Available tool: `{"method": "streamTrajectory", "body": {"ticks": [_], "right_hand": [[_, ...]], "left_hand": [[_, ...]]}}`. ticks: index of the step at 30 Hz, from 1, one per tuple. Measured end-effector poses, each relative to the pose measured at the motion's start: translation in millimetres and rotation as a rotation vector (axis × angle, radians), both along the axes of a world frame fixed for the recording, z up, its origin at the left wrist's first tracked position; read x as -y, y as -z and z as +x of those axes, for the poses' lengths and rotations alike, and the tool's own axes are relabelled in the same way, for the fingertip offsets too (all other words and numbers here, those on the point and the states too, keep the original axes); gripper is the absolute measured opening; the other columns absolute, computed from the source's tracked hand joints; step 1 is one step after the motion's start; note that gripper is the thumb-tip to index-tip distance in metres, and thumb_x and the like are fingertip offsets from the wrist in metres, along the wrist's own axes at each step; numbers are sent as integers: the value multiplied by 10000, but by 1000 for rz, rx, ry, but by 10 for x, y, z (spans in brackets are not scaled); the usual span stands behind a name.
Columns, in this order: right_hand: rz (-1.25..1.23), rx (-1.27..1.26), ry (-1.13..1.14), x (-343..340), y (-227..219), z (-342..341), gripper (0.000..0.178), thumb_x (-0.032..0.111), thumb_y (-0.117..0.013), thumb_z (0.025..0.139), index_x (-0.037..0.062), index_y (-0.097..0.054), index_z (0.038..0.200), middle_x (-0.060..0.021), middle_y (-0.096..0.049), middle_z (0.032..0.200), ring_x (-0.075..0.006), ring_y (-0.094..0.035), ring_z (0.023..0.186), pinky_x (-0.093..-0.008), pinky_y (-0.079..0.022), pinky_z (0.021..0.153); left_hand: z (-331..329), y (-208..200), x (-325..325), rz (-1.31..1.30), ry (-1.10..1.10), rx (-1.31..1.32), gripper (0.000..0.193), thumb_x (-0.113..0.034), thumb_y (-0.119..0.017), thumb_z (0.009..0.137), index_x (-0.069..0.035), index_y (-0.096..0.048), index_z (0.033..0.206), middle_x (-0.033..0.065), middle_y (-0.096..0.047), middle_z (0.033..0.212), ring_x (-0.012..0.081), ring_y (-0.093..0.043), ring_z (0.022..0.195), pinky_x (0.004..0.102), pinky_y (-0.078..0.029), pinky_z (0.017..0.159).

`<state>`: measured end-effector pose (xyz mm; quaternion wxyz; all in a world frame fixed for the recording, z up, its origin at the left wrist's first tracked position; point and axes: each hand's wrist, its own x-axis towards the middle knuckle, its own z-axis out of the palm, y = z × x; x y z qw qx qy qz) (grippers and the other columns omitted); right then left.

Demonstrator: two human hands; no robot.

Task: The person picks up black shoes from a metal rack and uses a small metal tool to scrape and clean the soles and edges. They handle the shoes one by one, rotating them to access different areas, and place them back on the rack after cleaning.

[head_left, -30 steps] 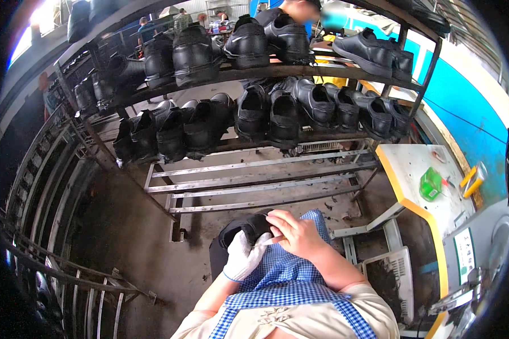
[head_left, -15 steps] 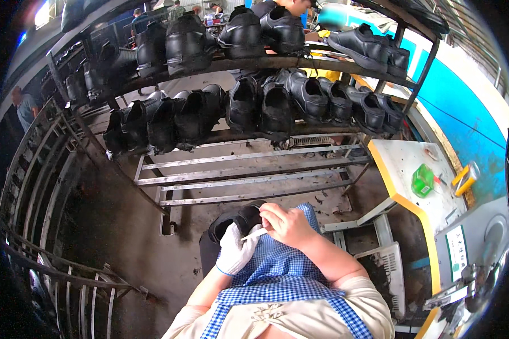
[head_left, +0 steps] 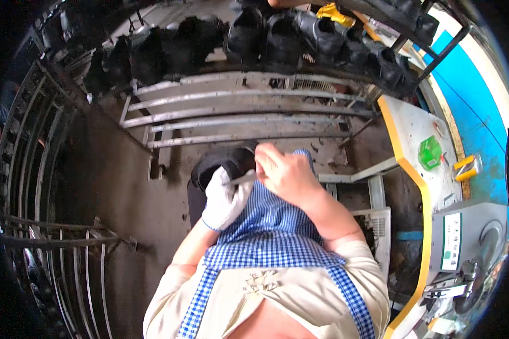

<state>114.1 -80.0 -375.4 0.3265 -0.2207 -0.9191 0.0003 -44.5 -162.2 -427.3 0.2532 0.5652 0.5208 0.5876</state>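
Observation:
A black shoe [head_left: 210, 167] rests over my lap, its opening toward the left. My left hand [head_left: 225, 198], in a white glove, is closed on the near side of the shoe. My bare right hand [head_left: 285, 172] is closed at the shoe's right end, with the fingers bent and pinched together. From under it a thin pale stick-like tool [head_left: 242, 179] reaches left across the gloved fingers; its exact kind is blurred. The right fingertips and the part of the shoe behind them are partly hidden. A blue checked apron [head_left: 271, 226] lies beneath both hands.
Ahead stands a metal rack [head_left: 249, 121] with rows of black shoes [head_left: 283, 37]. At the right is a yellow-edged worktable [head_left: 404, 144] bearing a green container [head_left: 430, 152], a yellow item [head_left: 465, 168] and a grey machine [head_left: 475, 226]. A white crate [head_left: 382, 240] sits below. Metal racks [head_left: 90, 265] stand left.
My view has tilted downward, so the rack and hands appear higher in the picture. Both hands stay at the shoe, and the pale tool now lies flatter.

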Motion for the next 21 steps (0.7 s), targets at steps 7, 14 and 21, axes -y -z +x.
{"method": "streamTrajectory", "body": {"ticks": [7,14,21], "right_hand": [[-3,-271,-59,-68,157,-24,222,48,-729,703,68,-592,876,-55,-660,985,-180,-643,596,-296,-507,479],[-186,-300,-88,-8,45,14,345,91,-788,758,96,-675,1084,-28,-650,1053,-168,-701,701,-291,-549,553],[-91,-233,-133,-58,136,73,308,50,-791,736,85,-684,1022,-11,-643,1027,-164,-691,714,-294,-550,550]], "left_hand": [[-10,-232,102,-112,94,339,354,-23,-566,982,32,-541,1330,122,-613,1298,182,-591,1159,296,-466,1002],[8,-162,114,-166,95,335,380,-6,-584,968,25,-538,1345,128,-620,1308,195,-600,1176,303,-477,1010],[25,1,42,16,13,57,363,-16,-630,943,31,-571,1297,154,-651,1253,228,-638,1142,305,-501,972]]}}
